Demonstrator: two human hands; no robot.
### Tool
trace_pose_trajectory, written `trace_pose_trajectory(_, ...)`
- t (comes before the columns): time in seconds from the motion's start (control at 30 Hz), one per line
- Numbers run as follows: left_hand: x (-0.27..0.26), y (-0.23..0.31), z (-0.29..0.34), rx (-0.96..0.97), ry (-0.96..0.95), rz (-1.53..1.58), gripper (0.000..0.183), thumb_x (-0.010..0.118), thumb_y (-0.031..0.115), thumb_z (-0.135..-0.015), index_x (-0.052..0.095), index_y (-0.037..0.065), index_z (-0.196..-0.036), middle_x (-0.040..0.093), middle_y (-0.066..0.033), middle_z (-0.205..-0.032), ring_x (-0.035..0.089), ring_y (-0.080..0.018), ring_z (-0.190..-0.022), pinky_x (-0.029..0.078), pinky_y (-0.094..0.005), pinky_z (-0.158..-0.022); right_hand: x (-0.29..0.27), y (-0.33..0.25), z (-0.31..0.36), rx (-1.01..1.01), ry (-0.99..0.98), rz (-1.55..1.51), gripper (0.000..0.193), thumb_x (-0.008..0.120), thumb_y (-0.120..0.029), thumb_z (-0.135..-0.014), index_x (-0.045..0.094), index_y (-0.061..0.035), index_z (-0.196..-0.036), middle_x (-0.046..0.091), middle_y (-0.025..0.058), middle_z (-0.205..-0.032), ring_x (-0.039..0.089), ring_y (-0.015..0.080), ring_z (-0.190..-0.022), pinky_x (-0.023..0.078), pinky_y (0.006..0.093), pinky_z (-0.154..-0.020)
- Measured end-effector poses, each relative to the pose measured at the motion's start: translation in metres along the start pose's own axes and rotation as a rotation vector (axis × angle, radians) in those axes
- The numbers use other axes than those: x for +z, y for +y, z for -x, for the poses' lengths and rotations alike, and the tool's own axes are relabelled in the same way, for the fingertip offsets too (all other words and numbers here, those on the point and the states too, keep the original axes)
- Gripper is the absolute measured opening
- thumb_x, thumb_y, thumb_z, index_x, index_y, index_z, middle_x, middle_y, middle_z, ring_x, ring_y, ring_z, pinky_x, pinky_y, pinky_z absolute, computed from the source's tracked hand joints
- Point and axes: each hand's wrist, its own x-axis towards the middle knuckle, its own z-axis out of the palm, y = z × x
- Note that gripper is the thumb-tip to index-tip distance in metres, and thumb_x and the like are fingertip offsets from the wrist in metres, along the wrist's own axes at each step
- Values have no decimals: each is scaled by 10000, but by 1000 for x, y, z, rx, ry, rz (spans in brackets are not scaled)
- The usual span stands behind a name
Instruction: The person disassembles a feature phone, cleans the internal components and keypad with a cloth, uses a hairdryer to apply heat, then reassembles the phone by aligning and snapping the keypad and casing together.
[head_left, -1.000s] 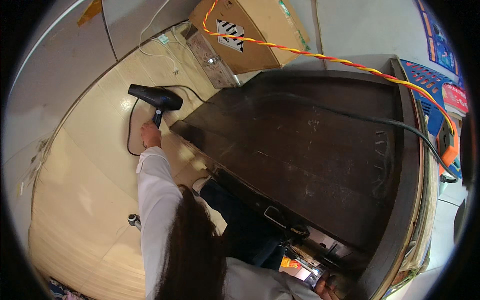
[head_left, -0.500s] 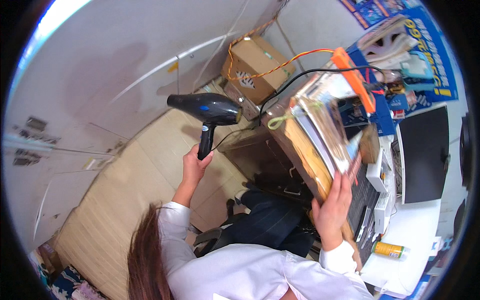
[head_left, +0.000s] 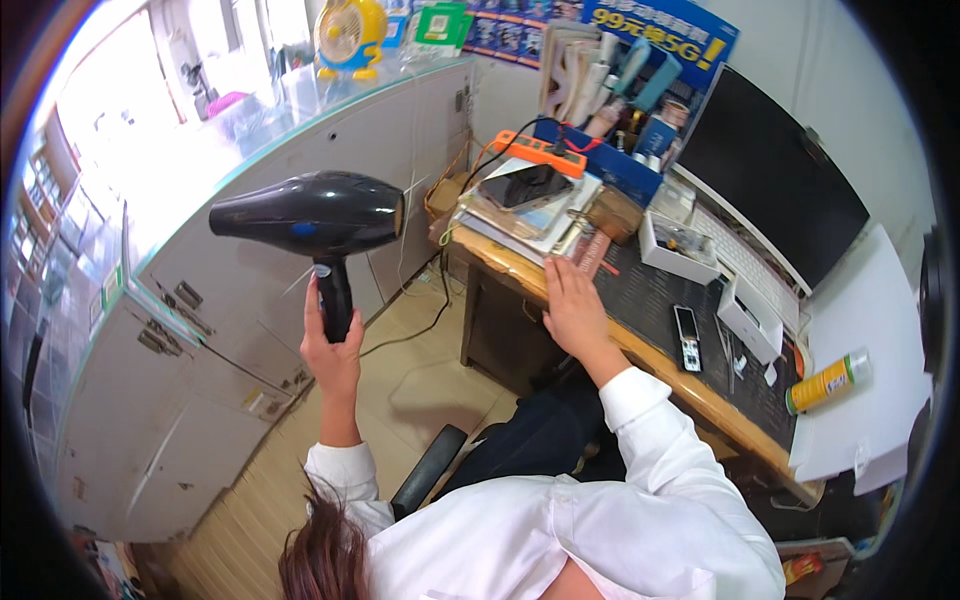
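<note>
A black hair dryer (head_left: 310,215) is held upright at the left, its barrel level and its nozzle pointing left. My left hand (head_left: 333,350) grips the lower end of its handle. At the wooden desk's front edge (head_left: 655,365), my right hand (head_left: 577,312) lies flat with its fingers stretched out, holding nothing. Its fingertips touch or nearly touch a stack of books and papers (head_left: 497,232). On that stack lies a dark smartphone (head_left: 527,186). A pink flat object (head_left: 592,252) and a brown block (head_left: 614,214) sit beside it.
An orange power strip (head_left: 540,155) stands behind the stack. Farther right are a monitor (head_left: 775,180), white boxes (head_left: 680,248), an opened-up phone (head_left: 687,338) and a yellow spray can (head_left: 828,381). A black cord (head_left: 440,315) hangs near the floor. A grey counter (head_left: 270,300) bearing a yellow fan (head_left: 350,38) runs along the left.
My view has swung upward, bringing the counter top and fan into sight. The hair dryer appears larger and closer, still in my left hand. My right hand stays by the stack.
</note>
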Motion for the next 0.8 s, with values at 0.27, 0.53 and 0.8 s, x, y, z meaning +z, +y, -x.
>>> trace_pose_trajectory(0.27,12,48,14,140,-28,96,587,761,-26,-850,571,-47,-1405,709,-156,-1157,672,-168,-950,540,-298,-874,17,3,3,8,42,50,911,818,-167,-756,366,20,-1525,447,188,-1521,423,338,-1437,331,430,-1209)
trace_pose_trajectory(0.53,45,76,25,279,-145,-52,610,790,11,-837,558,-27,-1399,712,-155,-1044,683,-196,-889,542,-305,-812,11,0,2,14,50,36,857,796,-154,-764,404,22,-1506,470,189,-1504,439,341,-1427,336,432,-1200)
trace_pose_trajectory(0.8,69,73,27,202,-107,109,602,845,20,-783,582,7,-1324,711,-127,-995,688,-174,-859,544,-291,-822,8,-2,0,15,162,-25,549,558,-72,-889,507,51,-1422,559,199,-1413,525,342,-1351,387,435,-1156)
